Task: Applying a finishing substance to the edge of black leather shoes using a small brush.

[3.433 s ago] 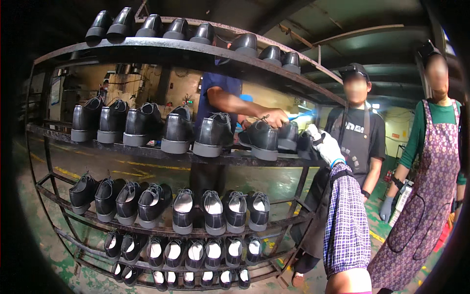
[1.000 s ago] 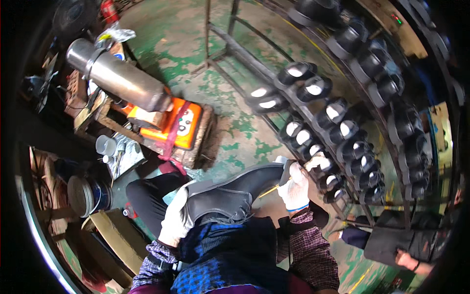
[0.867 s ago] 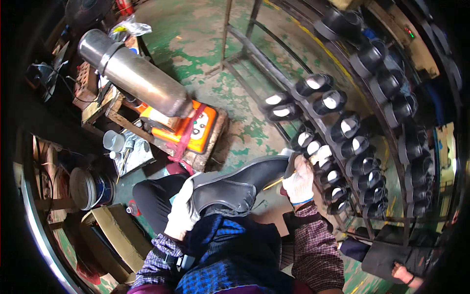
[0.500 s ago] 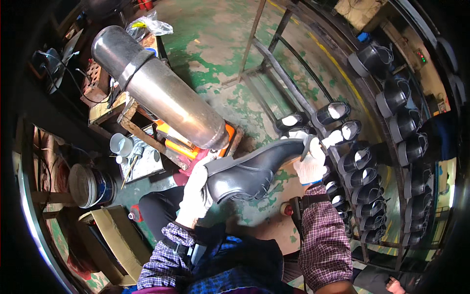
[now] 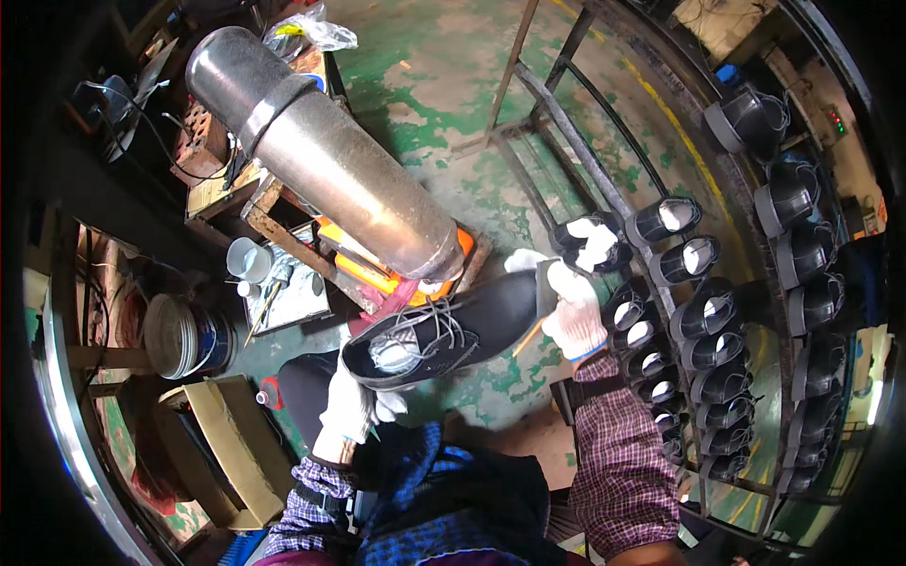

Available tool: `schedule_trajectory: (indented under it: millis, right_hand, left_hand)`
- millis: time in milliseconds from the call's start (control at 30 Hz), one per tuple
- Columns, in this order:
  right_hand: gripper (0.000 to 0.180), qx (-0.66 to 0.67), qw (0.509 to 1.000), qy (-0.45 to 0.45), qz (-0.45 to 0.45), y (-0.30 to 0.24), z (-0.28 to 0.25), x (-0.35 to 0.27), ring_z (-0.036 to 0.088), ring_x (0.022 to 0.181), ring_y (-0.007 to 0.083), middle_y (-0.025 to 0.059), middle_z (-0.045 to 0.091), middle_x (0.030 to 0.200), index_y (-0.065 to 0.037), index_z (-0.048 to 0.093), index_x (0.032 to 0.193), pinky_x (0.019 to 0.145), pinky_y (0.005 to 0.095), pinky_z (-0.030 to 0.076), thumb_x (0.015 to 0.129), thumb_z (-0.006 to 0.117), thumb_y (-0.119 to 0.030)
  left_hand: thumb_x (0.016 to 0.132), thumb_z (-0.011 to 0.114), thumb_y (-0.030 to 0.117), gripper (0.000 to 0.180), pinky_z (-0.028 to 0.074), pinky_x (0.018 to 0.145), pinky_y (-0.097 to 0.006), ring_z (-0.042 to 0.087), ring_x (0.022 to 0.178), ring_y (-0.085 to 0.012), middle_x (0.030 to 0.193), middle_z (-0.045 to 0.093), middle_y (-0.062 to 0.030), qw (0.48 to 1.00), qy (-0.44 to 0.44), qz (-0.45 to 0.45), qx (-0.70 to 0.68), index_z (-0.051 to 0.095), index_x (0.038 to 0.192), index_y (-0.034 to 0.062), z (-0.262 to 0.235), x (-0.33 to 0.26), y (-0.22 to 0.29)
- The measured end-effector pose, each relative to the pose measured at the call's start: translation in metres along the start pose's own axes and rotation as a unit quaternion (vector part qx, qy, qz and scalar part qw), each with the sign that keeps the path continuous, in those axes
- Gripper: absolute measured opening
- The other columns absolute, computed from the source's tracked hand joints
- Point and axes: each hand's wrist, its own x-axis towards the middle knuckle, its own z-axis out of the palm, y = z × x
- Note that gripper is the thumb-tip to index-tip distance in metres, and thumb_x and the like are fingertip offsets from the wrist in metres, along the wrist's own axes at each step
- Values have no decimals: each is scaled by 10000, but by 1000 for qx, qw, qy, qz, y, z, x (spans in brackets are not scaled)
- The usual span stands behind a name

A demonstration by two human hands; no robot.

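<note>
While held above the lap, black laced shoe spanning both gloved hands.

Long axis running near-left to far-right, opening and laces up; which end leads right hard to tell. Left hand cupped under the left end, grip closed around it; right hand at the right end, fingers pinching a thin stick against the sole edge. Just beyond, big metal cylinder; further right, curved rack of black shoes.

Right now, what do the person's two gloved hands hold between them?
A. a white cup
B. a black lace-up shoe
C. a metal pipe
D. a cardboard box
B: the left hand supports the black lace-up shoe at its heel end, and the right hand grips its toe end.
</note>
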Motion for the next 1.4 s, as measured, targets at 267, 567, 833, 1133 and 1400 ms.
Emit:
schedule_trajectory:
  millis: [267,567,833,1133,1400]
  right_hand:
    - [387,408,885,198,106,-47,-28,-53,642,1088,308,196,659,1178,74,595,1216,989,451,500,926,598,-182]
    - [186,326,860,366,144,-48,-84,-68,568,584,105,-9,620,794,-113,610,1014,508,252,478,977,600,-296]
    - [262,412,845,311,137,-31,-63,-40,669,965,271,120,678,1053,-52,590,1178,899,412,549,937,629,-150]
    - [195,408,856,253,189,-46,-5,-35,665,945,214,98,691,1003,-30,658,1062,861,349,523,907,659,-148]
    - [251,-252,954,148,-63,-71,-12,-28,640,943,171,81,674,1049,19,636,1143,867,305,514,989,553,-162]
  left_hand:
    - [1030,324,542,640,524,466,-304,639,578,-224,845,682,-197,994,-35,-106,-11,579,1148,-32,42,22,-6]
    - [977,310,674,662,293,298,-224,413,334,-111,549,565,-45,978,-99,-167,78,610,805,110,126,64,-3]
    - [934,277,754,722,241,301,-207,360,335,-87,525,513,-32,977,-66,-184,84,595,763,128,103,53,22]
    - [994,339,602,645,289,248,-228,404,293,-140,561,572,-145,980,19,-198,-24,586,1017,7,38,16,23]
    - [964,431,566,496,290,277,-227,357,332,-86,541,502,-18,921,-27,-336,-196,609,941,103,19,0,-42]
